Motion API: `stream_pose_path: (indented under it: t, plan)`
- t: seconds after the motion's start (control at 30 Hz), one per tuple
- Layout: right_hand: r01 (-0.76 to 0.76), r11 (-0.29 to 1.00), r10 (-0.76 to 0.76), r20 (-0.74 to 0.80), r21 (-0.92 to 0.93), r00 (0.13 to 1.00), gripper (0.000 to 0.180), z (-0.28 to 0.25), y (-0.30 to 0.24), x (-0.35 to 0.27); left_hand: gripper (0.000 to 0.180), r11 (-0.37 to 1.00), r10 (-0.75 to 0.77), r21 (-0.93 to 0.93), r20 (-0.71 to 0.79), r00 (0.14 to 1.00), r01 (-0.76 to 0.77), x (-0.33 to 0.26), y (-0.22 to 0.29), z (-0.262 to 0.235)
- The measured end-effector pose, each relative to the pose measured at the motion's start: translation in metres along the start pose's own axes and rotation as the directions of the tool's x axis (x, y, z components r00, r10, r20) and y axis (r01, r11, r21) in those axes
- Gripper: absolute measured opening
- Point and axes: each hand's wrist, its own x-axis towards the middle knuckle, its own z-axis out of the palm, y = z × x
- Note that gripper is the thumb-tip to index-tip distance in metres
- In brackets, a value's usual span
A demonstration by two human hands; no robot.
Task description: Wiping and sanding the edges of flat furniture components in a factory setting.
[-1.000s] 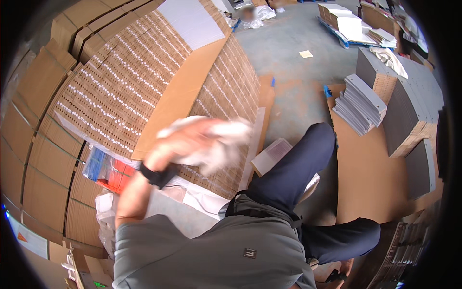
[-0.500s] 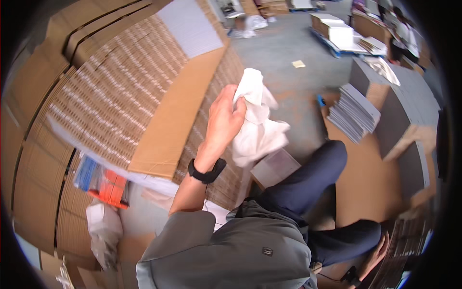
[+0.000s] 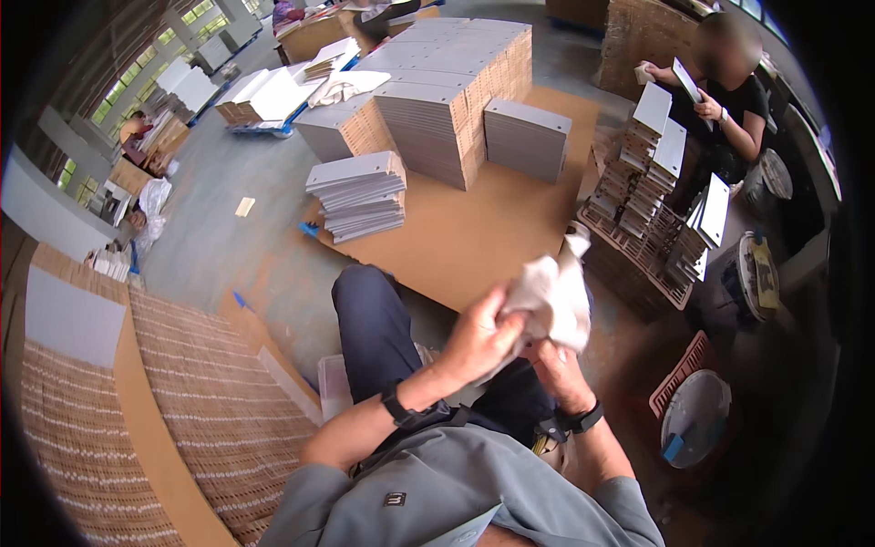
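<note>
A crumpled white cloth (image 3: 554,296) is bunched up in front of my body, above my lap. My left hand (image 3: 483,335) is closed on its left side, thumb toward me. At the cloth's lower edge is my right hand (image 3: 558,369), its fingers gripping the fabric and partly hidden by it. Beyond the hands lies a brown cardboard sheet (image 3: 456,251), bearing a stack of grey panels (image 3: 357,196) and larger blocks of stacked grey panels (image 3: 428,118).
On the right, a plastic crate (image 3: 629,260) holds upright stacks of panels (image 3: 652,137). Behind it a co-worker (image 3: 743,114) holds a panel and a white cloth. A bucket (image 3: 697,415) stands at lower right. Large stacks of brown-edged boards (image 3: 73,428) fill the lower left.
My view has swung right. My left hand has brought the white cloth in front of my lap, and my right hand has come up from beside my leg to grip it too.
</note>
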Motion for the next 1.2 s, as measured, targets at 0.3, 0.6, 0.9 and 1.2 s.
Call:
stream_pose_path:
  t: [0.3, 0.6, 0.9, 1.2]
  plan:
    - [0.087, 0.968, -0.117, -0.117, -0.236, 0.986, 0.028, -0.012, 0.003, 0.011, 0.074, 0.984, -0.052, 0.173, 0.071, 0.996, 0.039, -0.035, -0.019, -0.032]
    - [0.319, 0.667, -0.017, 0.415, -0.674, 0.91, 0.044, 0.034, -0.019, 0.041, 0.082, 0.955, 0.088, 0.258, 0.224, 0.971, -0.146, -0.024, -0.043, -0.051]
    - [-0.102, 0.992, 0.112, 0.168, -0.068, 0.979, 0.109, 0.016, 0.0, 0.034, 0.078, 0.534, 0.399, 0.708, 0.271, 0.876, -0.462, 0.007, -0.003, -0.06]
    - [0.098, 0.975, -0.082, 0.084, -0.202, 0.993, 0.049, 0.008, 0.015, 0.052, 0.052, 0.806, 0.014, 0.564, 0.281, 0.96, -0.177, -0.033, -0.002, -0.071]
